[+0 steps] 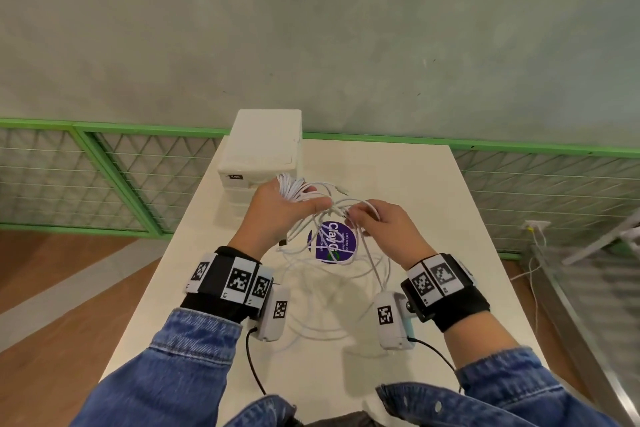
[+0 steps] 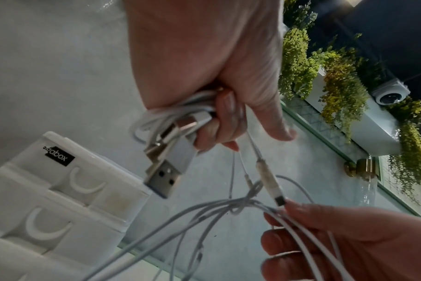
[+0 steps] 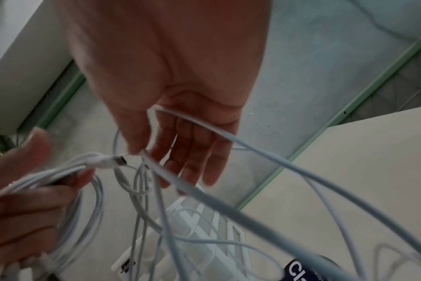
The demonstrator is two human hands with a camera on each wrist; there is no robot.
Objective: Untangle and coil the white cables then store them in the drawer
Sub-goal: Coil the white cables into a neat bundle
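My left hand (image 1: 302,200) grips a coiled bundle of white cable (image 1: 293,188) above the table, just in front of the white drawer unit (image 1: 260,148). In the left wrist view a USB-A plug (image 2: 163,178) sticks out of that coil (image 2: 161,117), and the drawers (image 2: 60,199) are shut. My right hand (image 1: 358,218) pinches loose strands a little to the right; a flat white cable (image 3: 204,125) loops across its fingers (image 3: 192,152). A small plug (image 3: 108,161) hangs between the two hands. The remaining tangle of white cables (image 1: 332,274) droops onto the table.
The cream table (image 1: 415,191) carries a round purple sticker (image 1: 337,239) under the tangle. A green mesh fence (image 1: 114,170) runs behind and on both sides. Wooden floor lies to the left; another white cord (image 1: 535,260) trails at the right.
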